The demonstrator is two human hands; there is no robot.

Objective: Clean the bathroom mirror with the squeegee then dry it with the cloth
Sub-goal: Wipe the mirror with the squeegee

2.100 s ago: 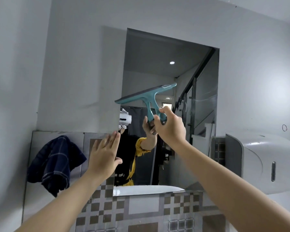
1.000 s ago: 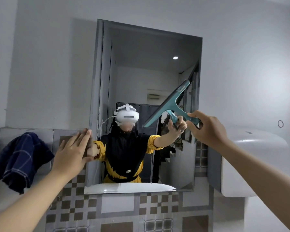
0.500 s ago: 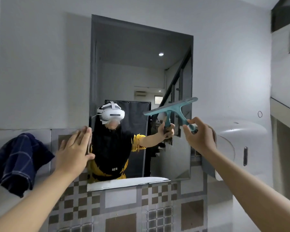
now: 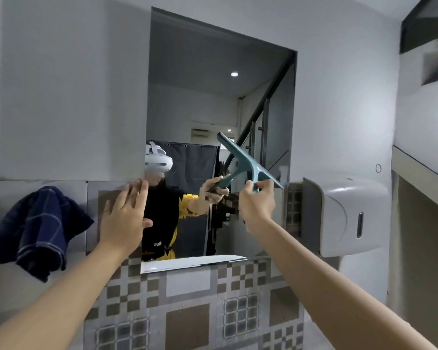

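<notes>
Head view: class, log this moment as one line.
phase: squeegeeing | right hand: grips teal plastic squeegee | left hand: open, at wall mirror edge | dark blue checked cloth: hanging, unused

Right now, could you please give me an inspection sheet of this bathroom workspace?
Surface: mirror on the wall, above a band of patterned tiles; whether it is wet or streaked cannot be told.
Job's things: teal squeegee raised in front of the mirror's lower right part, blade tilted; dark blue checked cloth hanging at the left, untouched.
Clutter: nothing seen.
Grippers: right hand closed on the squeegee handle; left hand open, flat by the mirror's left edge.
Cables: nothing seen.
Surroundings: white paper dispenser on the wall at the right; pale walls.
</notes>
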